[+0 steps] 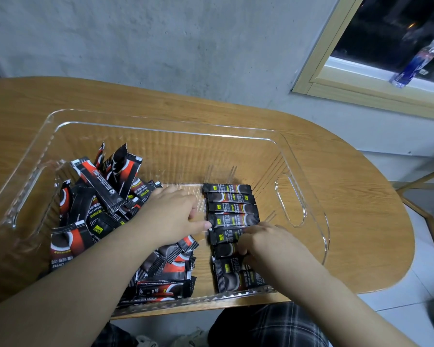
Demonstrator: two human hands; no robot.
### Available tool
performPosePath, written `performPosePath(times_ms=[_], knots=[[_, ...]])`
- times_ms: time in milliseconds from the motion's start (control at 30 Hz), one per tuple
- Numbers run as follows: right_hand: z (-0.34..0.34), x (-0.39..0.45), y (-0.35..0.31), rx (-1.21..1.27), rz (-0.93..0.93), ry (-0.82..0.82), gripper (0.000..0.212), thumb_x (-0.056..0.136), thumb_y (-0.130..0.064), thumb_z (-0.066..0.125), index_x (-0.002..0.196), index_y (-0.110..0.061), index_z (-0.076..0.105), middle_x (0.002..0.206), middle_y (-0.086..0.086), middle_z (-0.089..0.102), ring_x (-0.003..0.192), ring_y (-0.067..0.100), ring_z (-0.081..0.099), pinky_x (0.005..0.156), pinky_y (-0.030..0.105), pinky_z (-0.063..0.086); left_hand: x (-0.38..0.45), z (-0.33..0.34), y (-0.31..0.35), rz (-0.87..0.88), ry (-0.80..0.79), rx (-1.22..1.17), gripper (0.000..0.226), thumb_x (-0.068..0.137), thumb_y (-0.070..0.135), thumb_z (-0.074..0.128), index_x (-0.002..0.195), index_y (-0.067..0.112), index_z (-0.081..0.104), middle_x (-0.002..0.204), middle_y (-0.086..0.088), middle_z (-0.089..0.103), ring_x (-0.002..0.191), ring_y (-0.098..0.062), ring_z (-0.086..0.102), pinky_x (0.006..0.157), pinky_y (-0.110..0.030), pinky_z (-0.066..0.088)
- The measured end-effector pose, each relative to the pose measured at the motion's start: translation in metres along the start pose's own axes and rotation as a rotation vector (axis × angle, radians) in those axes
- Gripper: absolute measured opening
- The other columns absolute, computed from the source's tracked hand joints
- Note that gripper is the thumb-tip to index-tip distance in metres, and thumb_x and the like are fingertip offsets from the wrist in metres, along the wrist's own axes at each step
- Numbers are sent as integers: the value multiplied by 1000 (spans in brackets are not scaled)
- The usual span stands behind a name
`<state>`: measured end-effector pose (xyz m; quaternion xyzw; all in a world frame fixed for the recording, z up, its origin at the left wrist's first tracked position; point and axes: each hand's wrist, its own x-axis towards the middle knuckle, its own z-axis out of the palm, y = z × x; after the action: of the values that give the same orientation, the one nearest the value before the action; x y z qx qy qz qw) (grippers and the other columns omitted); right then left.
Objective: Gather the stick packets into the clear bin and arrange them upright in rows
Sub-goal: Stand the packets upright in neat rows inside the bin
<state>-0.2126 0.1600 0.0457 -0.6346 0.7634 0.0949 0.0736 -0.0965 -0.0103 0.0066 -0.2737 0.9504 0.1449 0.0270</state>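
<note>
A clear plastic bin [161, 128] with handle cut-outs sits on the wooden table. Inside, a neat row of black stick packets [229, 205] runs front to back on the right side, each lying crosswise and overlapping the one behind. A loose heap of black-and-red stick packets [95, 199] fills the left half. My left hand [172, 214] lies between the heap and the row, fingers stretched toward the row's left ends. My right hand [263, 240] rests on the near part of the row, its curled fingers pinching a packet there.
The oval wooden table [348, 196] stands against a grey concrete wall. A plastic bottle [416, 62] stands on the window sill at the upper right. A chair frame [426, 214] is beside the table's right end. Plaid-trousered legs show below the table edge.
</note>
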Motion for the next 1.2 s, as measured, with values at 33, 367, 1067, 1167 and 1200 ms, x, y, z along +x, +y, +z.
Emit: performPosePath(times_ms=[33,367,1067,1167,1200], knots=[[1,0,0,5,19,1,20,86,-9,58,102,-21,61,105,-2,60,105,21,50,78,28,35,0,0,0,0,0,-1,40,85,66,46,87,27,51,97,11,51,97,-12,36,99,-33,29],[-5,6,-4,65,102,1,12,93,-16,53,103,-15,58,105,3,58,98,21,52,68,26,33,-2,-3,2,10,-36,25,48,74,74,52,90,28,52,99,13,50,103,-13,38,100,-33,28],[4,27,-3,141,149,133,11,87,-5,56,91,-16,56,94,2,55,77,17,39,55,24,26,-4,1,5,17,-15,88,42,77,72,51,81,30,47,90,13,42,101,-13,33,102,-35,27],[5,28,-2,147,166,146,14,86,-3,57,92,-16,57,95,2,57,77,17,39,50,21,24,-3,1,6,9,-15,103,41,80,71,48,80,30,46,90,12,41,100,-13,34,102,-36,27],[6,28,-2,149,166,149,15,85,-3,57,92,-17,57,97,2,58,78,18,41,55,23,26,-4,0,7,9,-16,102,41,80,71,48,80,30,46,90,12,42,99,-13,34,102,-35,27]])
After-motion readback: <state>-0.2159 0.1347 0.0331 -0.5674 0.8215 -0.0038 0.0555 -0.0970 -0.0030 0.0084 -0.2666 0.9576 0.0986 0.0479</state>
